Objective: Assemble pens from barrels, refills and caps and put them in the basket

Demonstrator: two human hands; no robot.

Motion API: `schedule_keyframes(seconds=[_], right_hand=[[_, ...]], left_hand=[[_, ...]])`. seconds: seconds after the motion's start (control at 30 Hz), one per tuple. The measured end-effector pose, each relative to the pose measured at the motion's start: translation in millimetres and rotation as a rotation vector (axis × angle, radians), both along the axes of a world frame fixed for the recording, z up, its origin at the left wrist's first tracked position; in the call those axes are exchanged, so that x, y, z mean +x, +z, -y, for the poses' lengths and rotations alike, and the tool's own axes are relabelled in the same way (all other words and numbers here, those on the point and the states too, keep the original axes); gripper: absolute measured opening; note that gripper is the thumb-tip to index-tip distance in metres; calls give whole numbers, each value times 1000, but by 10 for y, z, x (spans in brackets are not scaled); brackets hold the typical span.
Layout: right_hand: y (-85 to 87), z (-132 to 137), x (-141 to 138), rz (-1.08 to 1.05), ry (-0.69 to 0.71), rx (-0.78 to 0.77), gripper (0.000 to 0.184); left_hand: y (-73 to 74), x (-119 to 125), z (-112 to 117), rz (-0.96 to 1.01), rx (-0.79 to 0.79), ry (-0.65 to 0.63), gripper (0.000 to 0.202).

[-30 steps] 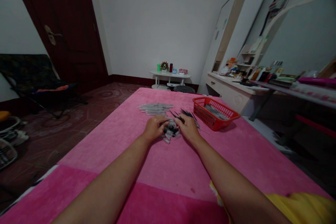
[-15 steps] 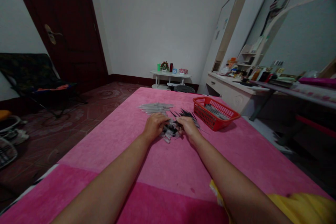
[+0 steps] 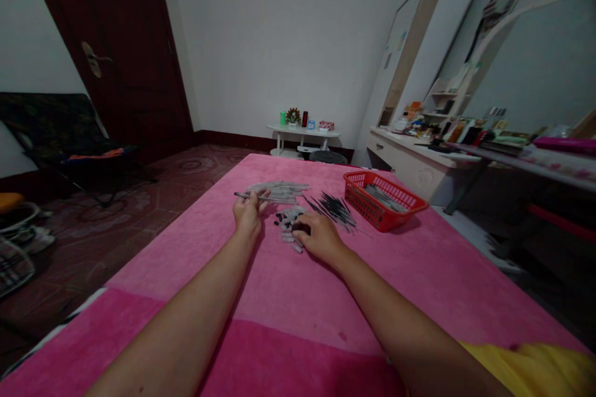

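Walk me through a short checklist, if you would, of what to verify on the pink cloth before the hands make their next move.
1. Left hand grips one grey tube: ok, pinched between thumb and fingers.
2. Right hand has picked a piece from the heap of small pieces: cannot tell, the fingers cover it.
3. Black sticks lie close beside the right hand: ok.
4. Red basket stands upright with room left inside: ok.
5. Stack of tubes lies together on the pink cloth, away from its edges: ok.
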State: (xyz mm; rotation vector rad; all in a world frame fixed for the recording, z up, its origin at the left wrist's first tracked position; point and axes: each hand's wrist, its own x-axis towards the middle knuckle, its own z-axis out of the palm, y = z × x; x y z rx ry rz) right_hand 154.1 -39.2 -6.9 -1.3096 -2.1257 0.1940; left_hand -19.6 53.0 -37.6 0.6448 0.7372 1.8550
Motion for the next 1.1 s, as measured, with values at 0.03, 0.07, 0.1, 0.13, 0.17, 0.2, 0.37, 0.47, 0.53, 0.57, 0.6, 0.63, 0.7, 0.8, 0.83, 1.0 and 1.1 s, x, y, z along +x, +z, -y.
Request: schedule_keyframes(seconds=[0.03, 0.07, 0.1, 0.13, 0.17, 0.2, 0.37, 0.47, 0.53, 0.57, 0.6, 0.63, 0.7, 0.8, 0.83, 1.0, 1.1], right_hand=[[18, 35, -27, 43, 31, 19, 11], [38, 69, -54, 88, 62, 37, 12], [60, 99, -77, 137, 85, 53, 12], [80, 124, -98, 192, 95, 66, 13], [96, 141, -114, 247, 92, 76, 15], [108, 152, -126, 300, 77, 84, 18], [115, 144, -119, 444, -16, 36, 19], [140, 147, -81, 450, -18, -19, 16], [170, 151, -51, 428, 9, -54, 12], [184, 147, -36, 404, 24, -69, 10], [193, 138, -22, 365, 35, -81, 7], [197, 121, -9, 303, 34, -94, 5], [182, 66, 14, 83, -8, -168, 3], [117, -42, 53, -450, -81, -395, 13], [93, -76, 68, -626, -79, -448, 17], [31, -167, 143, -1083, 36, -439, 36], [39, -167, 157, -1091, 35, -440, 38]], left_hand=[[1, 10, 12, 33, -15, -34, 7], [5, 20, 27, 60, -25, -62, 7], [13, 28, 41, 80, -31, -82, 7], [23, 33, 54, 97, -37, -92, 7], [32, 35, 63, 110, -44, -96, 7], [41, 34, 69, 121, -54, -94, 8], [69, 18, 72, 132, -104, -107, 10], [88, 22, 87, 130, -117, -144, 11], [101, 29, 104, 130, -122, -169, 10], [106, 33, 113, 130, -121, -179, 10], [111, 36, 121, 130, -118, -191, 10], [116, 39, 130, 131, -115, -201, 11], [125, 45, 145, 131, -106, -223, 12], [137, 63, 163, 125, -103, -257, 12], [140, 73, 167, 121, -104, -267, 11], [140, 127, 177, 90, -103, -298, 11], [132, 144, 181, 85, -87, -316, 11]])
